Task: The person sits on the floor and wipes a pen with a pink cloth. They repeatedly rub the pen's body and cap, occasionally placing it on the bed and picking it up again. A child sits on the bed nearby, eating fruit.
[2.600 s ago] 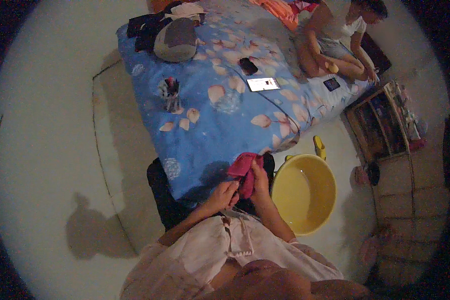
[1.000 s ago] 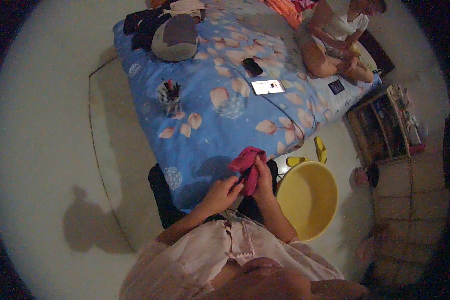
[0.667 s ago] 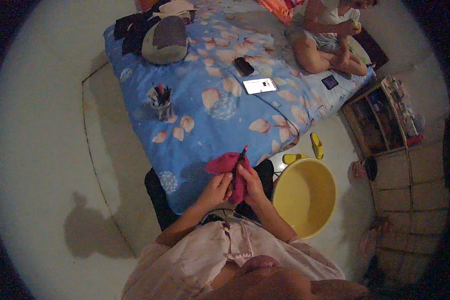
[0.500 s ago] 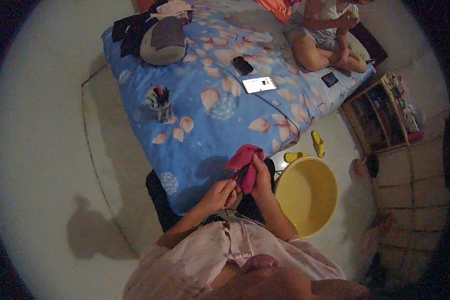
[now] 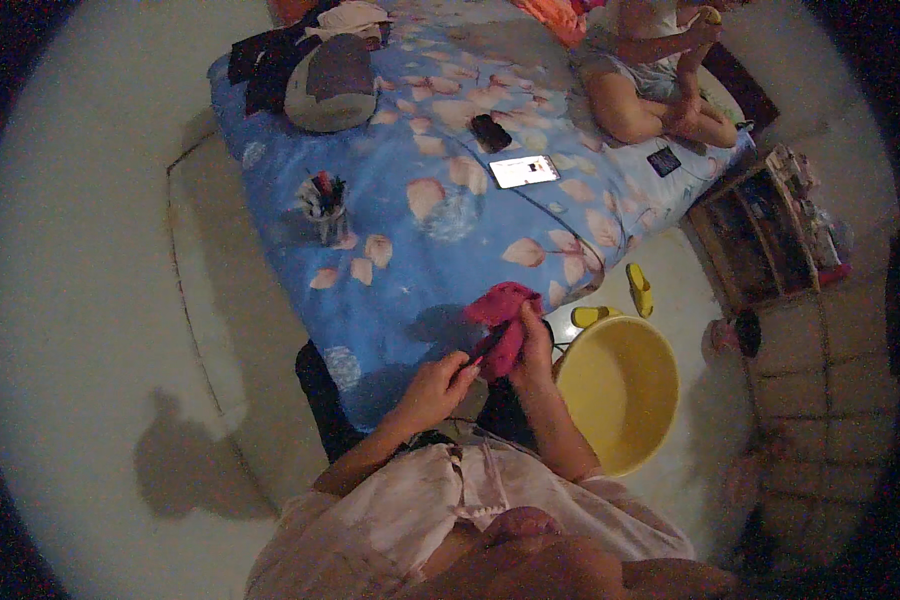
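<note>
In front of my body, my right hand (image 5: 534,350) grips a folded, dark pink cloth (image 5: 504,302), its thumb pressed on the near side. My left hand (image 5: 436,390) is closed on a slim dark tool (image 5: 483,348) that points up and to the right against the cloth. Whether the tool is a pen, scissors or something else I cannot make out. Both hands are held above the near corner of a bed with a blue flowered sheet (image 5: 400,310).
A yellow tub (image 5: 618,400) stands right of my arm, near yellow slippers (image 5: 640,290). On the bed are a cup of pens (image 5: 322,208), a lit phone (image 5: 525,171), a black object (image 5: 490,132) and a grey bag (image 5: 330,90). A person (image 5: 660,90) sits cross-legged at the far right, beside a shelf (image 5: 755,230).
The cloth and my right hand have shifted slightly right and up. My left hand has its fingers drawn closer round the dark tool, which shows more. The seated person's hand has risen.
</note>
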Action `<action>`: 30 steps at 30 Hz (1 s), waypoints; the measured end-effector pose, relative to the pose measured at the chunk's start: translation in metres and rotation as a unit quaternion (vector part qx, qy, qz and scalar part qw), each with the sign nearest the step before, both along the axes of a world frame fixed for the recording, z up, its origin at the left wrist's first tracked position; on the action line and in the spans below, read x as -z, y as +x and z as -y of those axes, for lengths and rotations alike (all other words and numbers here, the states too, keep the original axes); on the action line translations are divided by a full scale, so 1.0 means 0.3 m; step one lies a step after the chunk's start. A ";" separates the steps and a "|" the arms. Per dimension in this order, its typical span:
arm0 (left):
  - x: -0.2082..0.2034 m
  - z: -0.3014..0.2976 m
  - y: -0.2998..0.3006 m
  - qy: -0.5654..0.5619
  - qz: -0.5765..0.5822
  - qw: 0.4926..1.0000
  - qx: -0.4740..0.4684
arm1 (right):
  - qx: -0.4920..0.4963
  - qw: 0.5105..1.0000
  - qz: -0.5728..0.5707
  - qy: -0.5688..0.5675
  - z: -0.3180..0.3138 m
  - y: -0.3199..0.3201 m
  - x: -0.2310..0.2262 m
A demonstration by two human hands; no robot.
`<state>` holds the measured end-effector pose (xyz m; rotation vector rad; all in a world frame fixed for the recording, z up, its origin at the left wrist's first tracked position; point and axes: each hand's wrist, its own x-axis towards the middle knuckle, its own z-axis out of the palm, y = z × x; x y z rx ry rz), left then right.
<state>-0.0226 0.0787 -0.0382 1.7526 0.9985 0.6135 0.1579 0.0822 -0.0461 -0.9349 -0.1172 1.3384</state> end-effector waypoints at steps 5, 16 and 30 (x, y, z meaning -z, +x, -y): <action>0.015 -0.121 -0.045 0.011 -0.016 0.991 -0.130 | -0.007 0.998 -0.051 0.036 -0.007 0.064 -0.059; 0.207 -0.595 -0.032 0.185 -0.099 0.938 -0.277 | -0.110 0.983 -0.147 0.005 0.082 -0.066 -0.009; 0.228 -0.229 0.092 -0.292 0.358 0.858 -0.225 | -0.192 0.731 0.642 0.133 -0.156 -0.020 -0.036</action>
